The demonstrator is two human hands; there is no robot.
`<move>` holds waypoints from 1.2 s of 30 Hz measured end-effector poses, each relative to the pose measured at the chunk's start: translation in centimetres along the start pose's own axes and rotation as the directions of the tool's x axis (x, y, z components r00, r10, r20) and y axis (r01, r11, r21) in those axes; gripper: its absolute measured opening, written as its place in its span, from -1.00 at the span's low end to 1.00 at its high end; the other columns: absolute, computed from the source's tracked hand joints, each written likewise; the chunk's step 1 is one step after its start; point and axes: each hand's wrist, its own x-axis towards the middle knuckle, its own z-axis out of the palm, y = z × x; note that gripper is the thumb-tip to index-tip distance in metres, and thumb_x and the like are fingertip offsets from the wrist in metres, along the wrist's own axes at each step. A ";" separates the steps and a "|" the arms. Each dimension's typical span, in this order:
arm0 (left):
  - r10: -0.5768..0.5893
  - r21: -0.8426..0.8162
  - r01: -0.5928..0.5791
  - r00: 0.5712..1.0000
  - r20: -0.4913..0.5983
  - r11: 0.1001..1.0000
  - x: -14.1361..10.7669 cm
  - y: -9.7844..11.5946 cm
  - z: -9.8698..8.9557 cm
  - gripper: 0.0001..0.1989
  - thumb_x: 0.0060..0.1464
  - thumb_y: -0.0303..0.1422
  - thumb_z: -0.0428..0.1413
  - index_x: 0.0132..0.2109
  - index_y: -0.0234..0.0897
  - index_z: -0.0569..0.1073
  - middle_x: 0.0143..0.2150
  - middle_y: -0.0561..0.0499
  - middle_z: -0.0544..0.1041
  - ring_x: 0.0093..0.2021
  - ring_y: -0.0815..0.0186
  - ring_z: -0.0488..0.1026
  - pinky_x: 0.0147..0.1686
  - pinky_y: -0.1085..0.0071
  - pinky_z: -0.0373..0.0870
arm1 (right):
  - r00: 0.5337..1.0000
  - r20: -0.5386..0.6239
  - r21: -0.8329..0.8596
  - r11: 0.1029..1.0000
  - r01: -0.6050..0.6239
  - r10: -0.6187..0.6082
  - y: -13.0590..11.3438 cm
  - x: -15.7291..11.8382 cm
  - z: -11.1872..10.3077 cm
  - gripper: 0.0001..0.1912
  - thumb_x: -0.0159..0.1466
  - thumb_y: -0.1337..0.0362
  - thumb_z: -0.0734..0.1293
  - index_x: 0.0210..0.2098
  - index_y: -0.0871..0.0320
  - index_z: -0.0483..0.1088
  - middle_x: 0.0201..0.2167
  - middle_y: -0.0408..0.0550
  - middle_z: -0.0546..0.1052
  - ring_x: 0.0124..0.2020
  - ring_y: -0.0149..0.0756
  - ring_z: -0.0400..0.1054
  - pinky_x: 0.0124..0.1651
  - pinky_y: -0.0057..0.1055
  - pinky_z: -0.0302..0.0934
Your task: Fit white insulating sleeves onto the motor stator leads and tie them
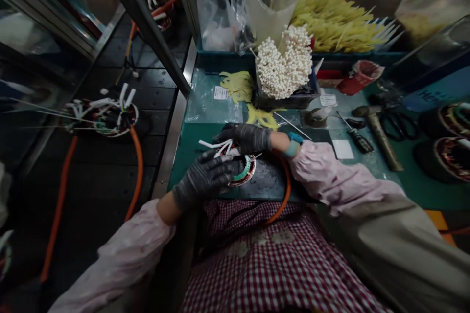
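Observation:
A motor stator with copper windings and a green liner sits on a dark pad at the near edge of the bench. White-sleeved leads stick out of its top toward the left. My left hand, in a dark grey glove, grips the stator's left side with the fingers laid over its rim. Across its far side lies my right hand, gloved alike, with the fingers curled down and the tips partly hidden behind the leads. An orange cable runs from the pad's right side down over my checked apron.
Behind stand a box of white sleeve tubes and a pile of yellow strips. To the right lie a screwdriver, a hammer, scissors and more stators. On the left, wired stators rest on a dark slatted conveyor.

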 end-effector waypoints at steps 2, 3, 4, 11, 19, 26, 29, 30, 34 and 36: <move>-0.042 -0.035 0.043 0.999 0.016 0.998 0.6 0.7 0.6 -0.94 0.42 -0.30 0.32 -0.02 -0.04 0.60 0.01 0.14 0.81 0.22 0.26 0.68 0.57 0.20 0.26 | 0.966 -0.244 -0.136 0.983 -0.122 0.086 -0.2 -1.1 -1.5 -0.55 0.42 0.15 0.61 0.25 0.08 0.65 0.20 0.10 0.67 0.12 -0.08 0.60 0.23 -0.16 0.52; -0.083 -0.026 0.083 0.996 0.011 0.996 0.7 1.2 0.9 -0.93 0.42 -0.29 0.34 -0.03 -0.06 0.60 -0.02 0.11 0.80 0.17 0.24 0.70 0.54 0.19 0.31 | 0.902 -0.403 -0.210 0.943 -0.257 0.156 -0.3 -1.8 -2.5 -0.57 0.45 0.12 0.58 0.25 0.09 0.65 0.22 0.13 0.65 0.18 -0.01 0.57 0.29 -0.07 0.49; -0.135 -0.006 0.135 0.991 0.000 0.991 0.8 1.8 1.3 -0.92 0.41 -0.29 0.35 -0.03 -0.07 0.60 -0.04 0.09 0.80 0.14 0.22 0.71 0.51 0.17 0.34 | 0.804 -0.552 -0.259 0.872 -0.415 0.219 -0.4 -2.4 -3.5 -0.61 0.47 0.12 0.54 0.23 0.10 0.66 0.24 0.16 0.63 0.23 0.07 0.52 0.35 0.04 0.44; -0.345 0.111 0.358 0.931 -0.121 0.927 1.7 4.8 3.2 -0.79 0.32 -0.24 0.37 0.04 -0.09 0.59 -0.03 0.00 0.79 0.13 0.07 0.70 0.38 0.01 0.44 | 0.551 -0.757 -0.263 0.607 -0.750 0.352 -0.4 -2.0 -8.1 -0.76 0.37 0.34 0.50 0.01 0.23 0.69 0.36 0.25 0.56 0.38 0.25 0.26 0.51 0.40 0.08; -0.303 0.044 0.311 0.943 -0.137 0.949 1.6 3.4 3.6 -0.78 0.24 -0.20 0.44 -0.04 -0.03 0.61 -0.09 0.07 0.78 0.14 0.11 0.68 0.41 0.07 0.40 | 0.596 -0.775 -0.180 0.829 -0.529 0.212 -0.3 -2.9 -7.6 -0.85 0.27 0.35 0.57 -0.15 0.12 0.65 0.03 0.07 0.69 0.05 -0.06 0.52 0.27 0.04 0.43; -0.261 0.045 0.270 0.954 -0.151 0.962 1.4 2.6 3.7 -0.83 0.37 -0.13 0.34 -0.04 -0.07 0.62 0.01 0.03 0.77 0.17 0.11 0.67 0.44 0.06 0.44 | 0.401 -0.906 0.075 0.985 -0.156 0.133 -6.7 -6.9 -7.1 -0.91 0.57 0.27 0.35 -0.12 -0.03 0.42 -0.12 -0.08 0.73 -0.22 -0.26 0.68 -0.15 -0.24 0.58; -0.277 0.013 0.282 0.950 -0.147 0.959 1.5 2.8 3.7 -0.79 0.33 -0.13 0.38 0.00 -0.06 0.63 0.00 0.03 0.77 0.20 0.10 0.66 0.46 0.06 0.41 | 0.552 -0.805 0.163 0.976 -0.148 0.218 -10.7 -9.4 -4.4 -0.92 0.58 0.17 0.41 -0.08 -0.05 0.45 -0.32 -0.18 0.66 -0.40 -0.25 0.61 -0.37 -0.28 0.52; -0.282 0.003 0.285 0.949 -0.142 0.959 1.5 2.9 3.7 -0.76 0.30 -0.13 0.41 0.02 -0.05 0.63 0.00 0.04 0.76 0.21 0.09 0.66 0.47 0.05 0.40 | 0.613 -0.753 0.155 0.970 -0.188 0.239 -11.4 -10.1 -3.1 -0.93 0.57 0.17 0.41 -0.08 -0.04 0.47 -0.34 -0.18 0.65 -0.46 -0.27 0.58 -0.42 -0.31 0.50; -0.282 0.033 0.287 0.952 -0.117 0.957 1.5 3.3 3.5 -0.73 0.31 -0.08 0.41 0.04 -0.03 0.63 0.00 0.04 0.77 0.20 0.08 0.67 0.47 0.00 0.41 | 0.523 -0.800 0.107 0.927 -0.359 0.295 -11.3 -12.3 2.4 -0.90 0.53 0.14 0.44 -0.09 0.00 0.52 -0.31 -0.09 0.67 -0.39 -0.19 0.61 -0.26 -0.20 0.63; -0.286 0.084 0.295 0.953 -0.103 0.952 1.7 3.4 3.4 -0.77 0.35 -0.07 0.36 0.00 -0.04 0.61 -0.01 0.05 0.77 0.19 0.09 0.69 0.47 0.00 0.42 | 0.433 -0.827 0.199 0.907 -0.370 0.358 -11.3 -13.4 4.4 -0.85 0.51 0.08 0.48 -0.13 -0.02 0.55 -0.30 -0.04 0.70 -0.31 -0.09 0.66 -0.16 -0.09 0.67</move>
